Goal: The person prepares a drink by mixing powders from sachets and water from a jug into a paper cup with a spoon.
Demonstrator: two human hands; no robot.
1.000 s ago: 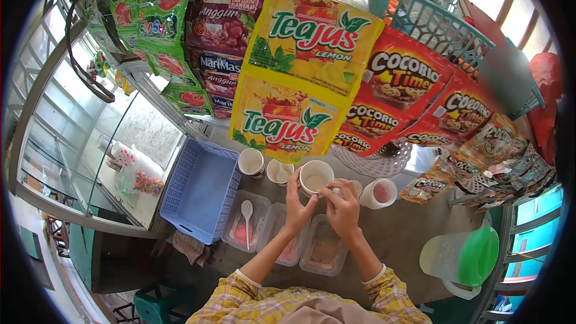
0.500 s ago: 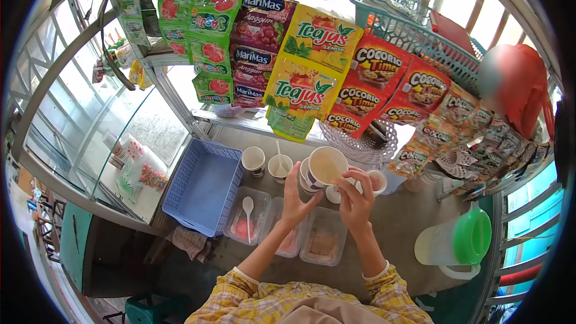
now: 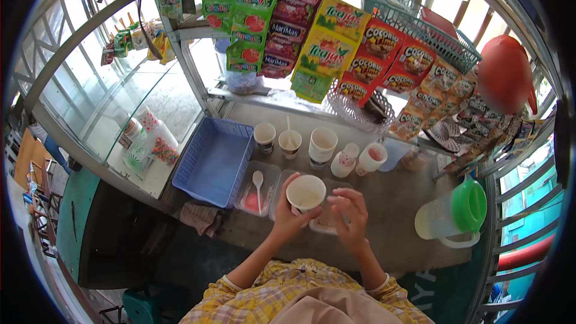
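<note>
In my left hand I hold a white paper cup, fingers wrapped round its side and its open top facing me. My right hand hovers just right of the cup, apart from it, with its fingers spread and nothing in them. Beneath the hands, partly covered, are clear plastic tubs, one with a white spoon and something pink inside. Behind the held cup stands a taller stack of paper cups. To its left are a paper cup with a stick and another paper cup.
A blue plastic basket stands left, and a pitcher with a green lid at right. Two small cup stacks sit behind my right hand. Drink sachets hang across the front above a lattice bowl.
The held cup has come away from the cup stack, down and toward me. My right hand has let go of its rim and spread its fingers. The camera view has shifted.
</note>
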